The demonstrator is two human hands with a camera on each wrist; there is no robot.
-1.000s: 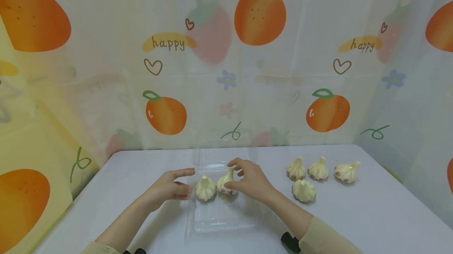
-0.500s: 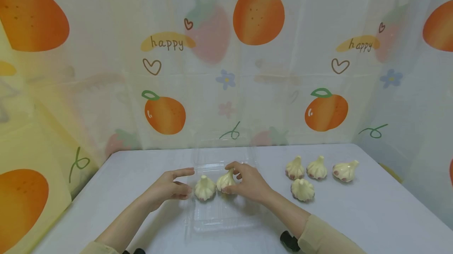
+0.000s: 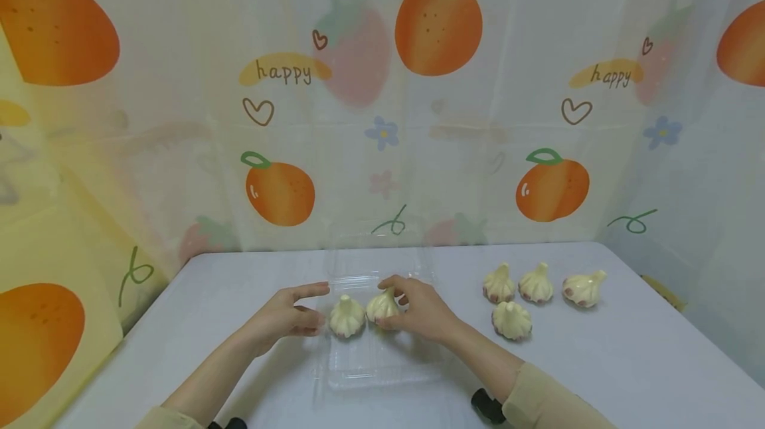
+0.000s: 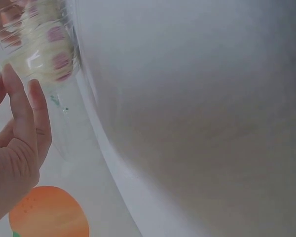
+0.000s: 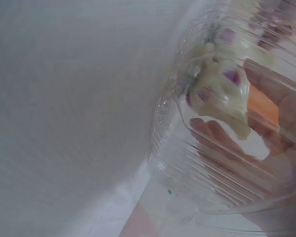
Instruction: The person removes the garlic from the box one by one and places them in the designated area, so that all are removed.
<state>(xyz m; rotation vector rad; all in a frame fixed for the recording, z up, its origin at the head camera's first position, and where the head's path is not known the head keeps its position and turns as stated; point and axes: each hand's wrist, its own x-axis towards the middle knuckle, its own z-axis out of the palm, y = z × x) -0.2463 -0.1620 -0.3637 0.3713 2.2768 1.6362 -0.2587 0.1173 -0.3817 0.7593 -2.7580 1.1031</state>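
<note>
A clear plastic clamshell box [image 3: 358,376] lies with its lid raised at the back. Inside, two cream garlic bulbs sit side by side: the left bulb [image 3: 346,317] stands upright, and the right bulb [image 3: 380,306] is in my right hand [image 3: 423,311]. Fingers reach its stem while the thumb lies along its lower front. My left hand [image 3: 285,317] is at the box's left side, index finger stretched out and fingertips right at the wall. Through the plastic, the right wrist view shows purple patches on a bulb [image 5: 219,91] and fingers around it.
To the right on the white table [image 3: 597,362] are several more garlic bulbs: three in a back row, including the tilted bulb [image 3: 584,288], and a nearer bulb [image 3: 512,321]. Behind the table hangs a fruit-printed curtain [image 3: 472,130].
My right hand has lowered slightly and moved a little left, with its fingers closer about the right garlic bulb. The left hand stays in place.
</note>
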